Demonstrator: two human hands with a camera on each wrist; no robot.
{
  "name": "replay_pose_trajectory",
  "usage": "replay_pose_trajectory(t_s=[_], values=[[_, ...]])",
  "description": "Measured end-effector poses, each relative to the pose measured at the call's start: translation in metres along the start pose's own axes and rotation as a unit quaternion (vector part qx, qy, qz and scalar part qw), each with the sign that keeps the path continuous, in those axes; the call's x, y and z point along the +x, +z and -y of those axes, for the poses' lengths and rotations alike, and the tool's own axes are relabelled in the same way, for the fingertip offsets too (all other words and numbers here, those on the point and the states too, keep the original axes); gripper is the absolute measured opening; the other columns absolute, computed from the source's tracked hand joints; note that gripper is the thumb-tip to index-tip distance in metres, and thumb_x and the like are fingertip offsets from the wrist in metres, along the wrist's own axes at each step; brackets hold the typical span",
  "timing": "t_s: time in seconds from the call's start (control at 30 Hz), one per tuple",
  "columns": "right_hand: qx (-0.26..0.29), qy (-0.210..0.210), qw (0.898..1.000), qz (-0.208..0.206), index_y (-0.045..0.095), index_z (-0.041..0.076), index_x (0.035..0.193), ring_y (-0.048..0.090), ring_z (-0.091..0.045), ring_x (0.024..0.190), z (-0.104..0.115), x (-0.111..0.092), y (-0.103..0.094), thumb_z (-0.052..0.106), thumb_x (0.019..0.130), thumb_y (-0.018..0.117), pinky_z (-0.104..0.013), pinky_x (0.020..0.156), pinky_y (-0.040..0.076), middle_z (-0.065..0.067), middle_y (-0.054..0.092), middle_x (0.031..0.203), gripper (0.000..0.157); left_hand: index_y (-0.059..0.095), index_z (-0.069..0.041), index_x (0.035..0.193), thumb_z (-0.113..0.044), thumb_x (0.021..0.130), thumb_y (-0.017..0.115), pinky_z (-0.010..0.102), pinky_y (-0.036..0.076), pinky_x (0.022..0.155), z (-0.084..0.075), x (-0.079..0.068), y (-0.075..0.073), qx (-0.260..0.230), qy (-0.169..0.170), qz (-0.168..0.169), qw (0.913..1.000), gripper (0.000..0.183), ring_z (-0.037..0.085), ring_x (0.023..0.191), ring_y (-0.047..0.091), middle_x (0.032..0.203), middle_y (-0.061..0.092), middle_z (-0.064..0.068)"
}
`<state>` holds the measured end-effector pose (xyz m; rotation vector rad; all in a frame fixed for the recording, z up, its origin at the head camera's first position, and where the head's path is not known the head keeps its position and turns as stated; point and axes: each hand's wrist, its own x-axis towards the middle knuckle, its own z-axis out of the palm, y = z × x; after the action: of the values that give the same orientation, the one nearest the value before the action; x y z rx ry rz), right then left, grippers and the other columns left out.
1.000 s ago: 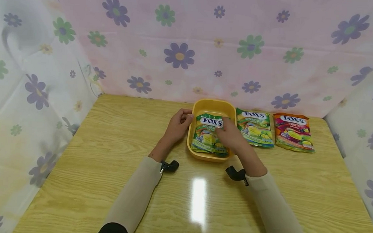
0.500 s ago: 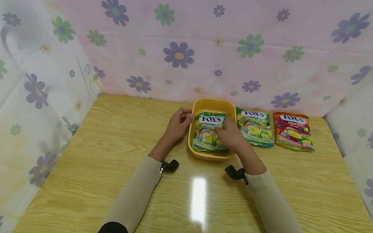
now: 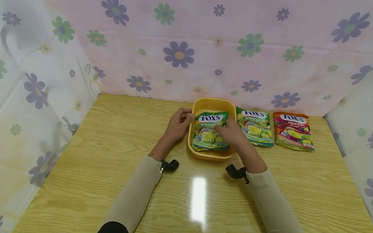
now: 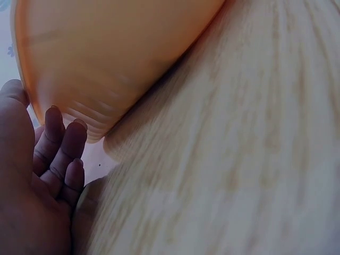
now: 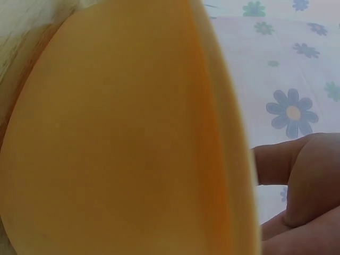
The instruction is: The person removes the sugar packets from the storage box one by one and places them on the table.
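A yellow plastic tub point(image 3: 211, 157) stands near the back of the table. My left hand point(image 3: 176, 126) holds its left rim, with the thumb at the edge and loosely bent fingers against the outer wall, as the left wrist view shows. Inside the tub is a green Fox's Spring Tea candy bag point(image 3: 206, 132). My right hand point(image 3: 235, 133) pinches this bag's right side, thumb on the front and the other fingers mostly hidden behind. In the right wrist view the tub wall point(image 5: 117, 133) hides the bag and most of the hand.
Right of the tub lie a second green Spring Tea bag point(image 3: 256, 129) and a red Fox's Fruits bag point(image 3: 294, 132). Floral cloth point(image 3: 216, 54) rises behind the wooden table point(image 3: 124, 137) and at both sides. The right forearm passes in front of the second green bag.
The green bag in the tub has shifted slightly up and tilted, its right top corner now higher, as the right hand moves it. The left hand and tub have barely moved.
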<state>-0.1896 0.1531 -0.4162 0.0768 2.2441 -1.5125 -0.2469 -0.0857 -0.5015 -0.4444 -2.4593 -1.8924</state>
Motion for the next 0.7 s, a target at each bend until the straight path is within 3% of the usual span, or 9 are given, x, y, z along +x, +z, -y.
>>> replay_pose_trajectory(t_s=[0.2, 0.27, 0.33, 0.37, 0.4, 0.47, 0.6, 0.7], values=[[0.026, -0.009, 1.0, 0.0, -0.019, 0.01, 0.167, 0.001, -0.047, 0.161, 0.0013, 0.0023, 0.0019, 0.021, 0.111, 0.055, -0.066, 0.125, 0.018, -0.027, -0.014, 0.174, 0.093, 0.059, -0.003, 0.141, -0.03, 0.112, 0.057, 0.035, 0.049, 0.088, -0.0028, -0.0016, -0.0002, -0.002, -0.001, -0.002, 1.0, 0.039, 0.022, 0.092, 0.062, 0.099, 0.069, 0.011], [0.042, -0.02, 0.999, -0.003, -0.016, 0.012, 0.166, 0.032, -0.049, 0.151, -0.0008, 0.0051, 0.0029, 0.017, 0.11, 0.056, -0.063, 0.121, 0.029, -0.034, 0.001, 0.171, 0.091, 0.058, -0.003, 0.141, -0.03, 0.112, 0.056, 0.036, 0.049, 0.088, -0.0031, -0.0015, 0.0003, -0.001, -0.002, -0.001, 1.0, 0.039, 0.022, 0.092, 0.061, 0.099, 0.069, 0.011], [0.051, -0.029, 0.998, -0.004, -0.015, 0.012, 0.165, 0.06, -0.041, 0.112, -0.0036, 0.0075, 0.0041, 0.013, 0.11, 0.056, -0.055, 0.109, 0.04, -0.039, 0.019, 0.165, 0.09, 0.058, -0.003, 0.141, -0.031, 0.113, 0.056, 0.036, 0.049, 0.088, -0.0035, -0.0017, 0.0006, -0.001, -0.002, 0.0, 1.0, 0.04, 0.022, 0.092, 0.061, 0.098, 0.069, 0.011], [0.052, -0.034, 0.998, -0.006, -0.015, 0.012, 0.164, 0.061, -0.033, 0.089, -0.0043, 0.0078, 0.0048, 0.011, 0.109, 0.055, -0.051, 0.1, 0.045, -0.042, 0.031, 0.156, 0.09, 0.058, -0.003, 0.141, -0.031, 0.113, 0.056, 0.037, 0.049, 0.089, -0.0035, -0.0017, 0.0007, -0.001, -0.003, 0.0, 1.0, 0.04, 0.023, 0.092, 0.061, 0.098, 0.069, 0.011], [0.055, -0.038, 0.998, -0.009, -0.015, 0.012, 0.164, 0.053, -0.026, 0.071, -0.006, 0.0089, 0.0056, 0.009, 0.109, 0.055, -0.046, 0.09, 0.046, -0.042, 0.036, 0.152, 0.09, 0.058, -0.003, 0.141, -0.032, 0.113, 0.056, 0.037, 0.049, 0.089, -0.0034, -0.0017, 0.0008, -0.001, -0.003, 0.001, 1.0, 0.04, 0.023, 0.092, 0.062, 0.099, 0.069, 0.011], [0.054, -0.042, 0.998, -0.015, -0.015, 0.012, 0.164, 0.032, -0.017, 0.053, -0.008, 0.0094, 0.0067, 0.006, 0.109, 0.054, -0.039, 0.072, 0.042, -0.044, 0.043, 0.146, 0.089, 0.058, -0.003, 0.141, -0.031, 0.113, 0.056, 0.037, 0.05, 0.09, -0.0033, -0.0019, 0.0009, -0.001, -0.004, 0.001, 1.0, 0.04, 0.023, 0.094, 0.063, 0.099, 0.069, 0.011], [0.054, -0.045, 0.997, -0.023, -0.016, 0.013, 0.165, 0.029, -0.012, 0.048, -0.0077, 0.0077, 0.0082, 0.003, 0.108, 0.052, -0.032, 0.056, 0.035, -0.044, 0.038, 0.154, 0.09, 0.059, -0.005, 0.14, -0.03, 0.112, 0.057, 0.037, 0.05, 0.091, -0.0021, -0.0013, 0.0007, 0.002, -0.005, -0.002, 1.0, 0.037, 0.023, 0.095, 0.063, 0.099, 0.069, 0.011], [0.051, -0.048, 0.997, -0.03, -0.015, 0.013, 0.166, 0.031, -0.012, 0.048, -0.0069, 0.0075, 0.0093, 0.002, 0.107, 0.053, -0.031, 0.056, 0.035, -0.041, 0.047, 0.146, 0.09, 0.059, -0.006, 0.139, -0.03, 0.112, 0.057, 0.037, 0.05, 0.091, -0.0008, -0.0008, 0.0006, 0.003, -0.004, -0.004, 1.0, 0.036, 0.022, 0.095, 0.063, 0.1, 0.07, 0.011]])
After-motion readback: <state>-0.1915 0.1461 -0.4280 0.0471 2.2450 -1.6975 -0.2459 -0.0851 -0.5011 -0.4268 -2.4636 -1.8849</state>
